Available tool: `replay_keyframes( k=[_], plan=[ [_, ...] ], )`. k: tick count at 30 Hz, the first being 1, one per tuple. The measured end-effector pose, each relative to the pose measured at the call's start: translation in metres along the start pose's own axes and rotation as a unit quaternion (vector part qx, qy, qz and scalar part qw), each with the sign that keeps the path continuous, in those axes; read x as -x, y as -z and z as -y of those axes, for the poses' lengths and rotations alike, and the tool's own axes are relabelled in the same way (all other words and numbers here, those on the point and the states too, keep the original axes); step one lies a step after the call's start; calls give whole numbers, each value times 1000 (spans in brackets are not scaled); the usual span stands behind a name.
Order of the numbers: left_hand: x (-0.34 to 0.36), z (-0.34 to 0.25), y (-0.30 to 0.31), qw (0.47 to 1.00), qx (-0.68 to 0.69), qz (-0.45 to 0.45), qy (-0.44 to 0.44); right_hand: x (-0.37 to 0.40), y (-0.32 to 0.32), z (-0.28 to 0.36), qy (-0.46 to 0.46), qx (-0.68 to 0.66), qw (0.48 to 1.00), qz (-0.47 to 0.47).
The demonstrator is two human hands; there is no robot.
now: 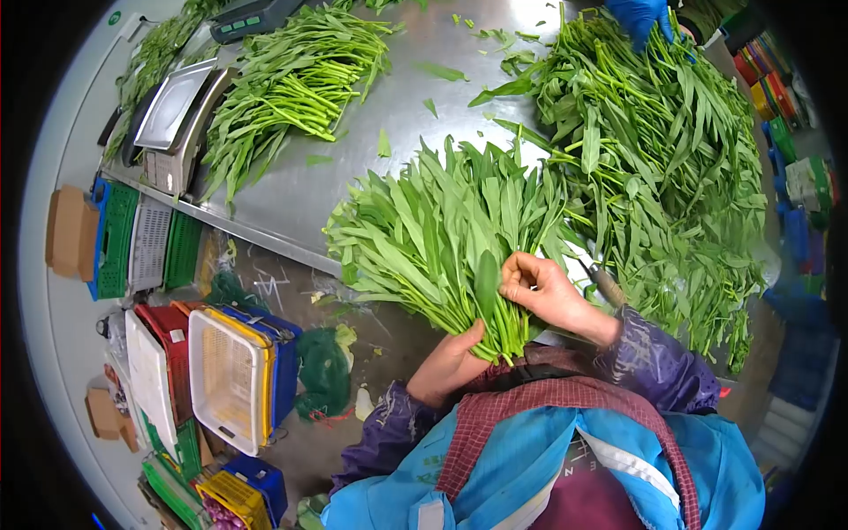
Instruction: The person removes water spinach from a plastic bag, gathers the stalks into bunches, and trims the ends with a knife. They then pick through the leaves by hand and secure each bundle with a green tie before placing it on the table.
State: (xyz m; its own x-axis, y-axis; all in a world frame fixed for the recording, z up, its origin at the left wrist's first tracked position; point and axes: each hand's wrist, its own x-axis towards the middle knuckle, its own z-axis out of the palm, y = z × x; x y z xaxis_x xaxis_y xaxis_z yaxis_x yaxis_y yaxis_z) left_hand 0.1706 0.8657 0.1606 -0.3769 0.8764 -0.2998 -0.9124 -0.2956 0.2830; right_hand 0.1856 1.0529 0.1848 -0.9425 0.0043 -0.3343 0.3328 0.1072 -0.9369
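Note:
My left hand (449,362) is closed around the stem ends of a bunch of water spinach (442,225), whose leaves fan out away from me over the table's near edge. At the right side of the bunch, my right hand (548,296) pinches a single long leaf (488,284) between thumb and fingers. Just right of that hand lies a brown handle (608,287), its other end partly hidden by leaves. A large loose heap of water spinach (654,168) covers the right part of the table.
On the metal table (406,97) lie another bunch (309,71) and scattered leaves. A scale (172,115) stands at the left edge. Another person's blue-gloved hand (640,16) touches the heap's far end. Plastic crates (231,380) and a green net bag (324,371) sit on the floor.

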Motion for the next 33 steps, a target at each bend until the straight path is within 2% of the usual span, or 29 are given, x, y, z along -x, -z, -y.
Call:
replay_keyframes(
  k=[2,3,6,10,12,13,14,15,16,18,21,24,26,28,30,31,33],
  plan=[
    [-1,5,9,992,124,11,24,0,-1,4,-24,-7,1000,-1],
    [-1,5,11,996,90,28,8,0,-2,5,-19,-7,1000,-14],
    [-4,6,9,994,98,52,-7,5,-7,19,-4,-20,999,-43],
    [-5,4,6,996,61,65,1,8,-18,48,49,268,959,-76],
    [-7,4,5,998,20,66,-6,1,-23,36,116,375,916,-83],
    [-7,4,5,998,19,66,-4,2,-22,34,116,375,916,-85],
    [-7,3,4,997,28,65,-9,3,-19,32,66,225,970,-59],
    [-7,3,4,997,38,64,-14,4,-17,29,14,69,997,-31],
    [-6,3,4,997,49,62,-19,8,-15,26,17,-40,999,-33],
    [-8,4,6,996,59,64,-16,22,-5,31,-53,-166,984,-31],
    [-13,4,7,990,61,121,-26,32,-3,29,-11,-198,980,-15],
    [-13,5,12,990,74,116,2,34,-6,31,2,-212,977,-8],
    [-12,3,4,994,64,94,1,30,-8,38,-13,-102,995,-15],
    [-11,3,1,996,55,69,-2,25,-7,50,26,159,987,-8],
    [-10,4,2,997,45,64,-10,18,-12,44,174,317,931,-47],
    [-9,3,2,997,47,60,-9,18,-13,44,174,316,932,-47],
    [-9,3,5,996,50,73,-12,18,-12,46,112,350,929,-53]
  ],
)
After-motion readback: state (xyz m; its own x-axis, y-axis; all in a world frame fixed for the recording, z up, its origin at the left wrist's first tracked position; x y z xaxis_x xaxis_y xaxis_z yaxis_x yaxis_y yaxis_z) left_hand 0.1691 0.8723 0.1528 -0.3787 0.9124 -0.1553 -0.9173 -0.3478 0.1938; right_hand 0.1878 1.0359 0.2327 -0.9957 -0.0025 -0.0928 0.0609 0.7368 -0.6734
